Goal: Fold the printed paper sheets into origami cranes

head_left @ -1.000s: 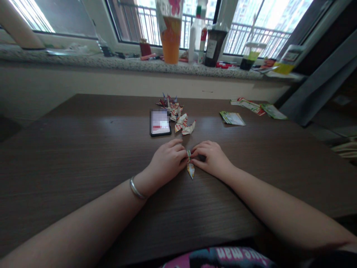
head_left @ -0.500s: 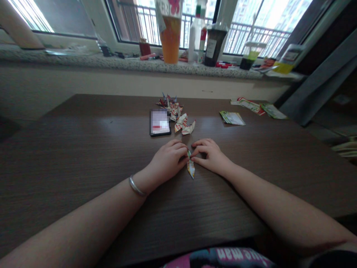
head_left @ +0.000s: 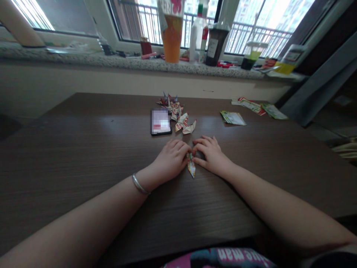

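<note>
Between my hands, low over the brown table (head_left: 83, 178), is a narrow piece of folded paper (head_left: 191, 169), white with yellow and green print and a point toward me. My left hand (head_left: 175, 156) pinches its upper left side, the fingers curled together. On the other side my right hand (head_left: 209, 153) has its thumb and fingertips closed at the paper's upper right edge. The fingertips partly hide the paper's top. Just beyond my hands lie several folded paper figures (head_left: 189, 127) in white and red, bunched in a row that runs away from me.
A phone (head_left: 161, 122) with a blurred screen lies left of the folded figures. Toward the back right are a stack of printed papers (head_left: 233, 118) and some loose wrappers (head_left: 251, 105). Bottles and drink cups, including a tall orange one (head_left: 171, 41), stand on the stone windowsill (head_left: 111, 64).
My fingers have shifted slightly on the folded paper; the left fingertips now reach further over its top. Its green part shows as a narrow strip. The view has moved a little.
</note>
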Action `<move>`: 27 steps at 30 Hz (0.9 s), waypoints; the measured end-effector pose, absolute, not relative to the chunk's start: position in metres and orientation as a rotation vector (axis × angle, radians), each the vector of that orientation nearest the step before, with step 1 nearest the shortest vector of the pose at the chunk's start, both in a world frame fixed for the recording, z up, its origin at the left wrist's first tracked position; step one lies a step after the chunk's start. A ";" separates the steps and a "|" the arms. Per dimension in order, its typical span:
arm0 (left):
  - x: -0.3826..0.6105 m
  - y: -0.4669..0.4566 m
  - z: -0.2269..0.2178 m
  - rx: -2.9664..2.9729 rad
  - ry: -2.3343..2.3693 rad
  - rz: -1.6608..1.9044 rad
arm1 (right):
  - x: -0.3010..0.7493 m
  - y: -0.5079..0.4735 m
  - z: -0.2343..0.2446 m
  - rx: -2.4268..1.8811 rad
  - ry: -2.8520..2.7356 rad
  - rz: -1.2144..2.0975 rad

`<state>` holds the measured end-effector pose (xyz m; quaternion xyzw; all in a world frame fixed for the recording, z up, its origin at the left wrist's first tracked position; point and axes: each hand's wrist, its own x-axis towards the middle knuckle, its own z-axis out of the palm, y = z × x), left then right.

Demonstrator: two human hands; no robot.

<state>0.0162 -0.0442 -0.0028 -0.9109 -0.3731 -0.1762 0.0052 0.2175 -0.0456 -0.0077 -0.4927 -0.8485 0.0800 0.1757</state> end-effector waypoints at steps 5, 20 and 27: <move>0.016 -0.044 -0.004 -2.895 -1.146 -0.594 | 0.219 -0.044 -0.005 -1.314 -2.386 0.283; 0.013 -0.039 0.001 -3.003 -1.243 -0.706 | 0.226 -0.047 0.000 -1.171 -2.314 0.405; 0.014 -0.039 0.005 -3.069 -1.240 -0.805 | 0.223 -0.050 0.006 -1.093 -2.258 0.502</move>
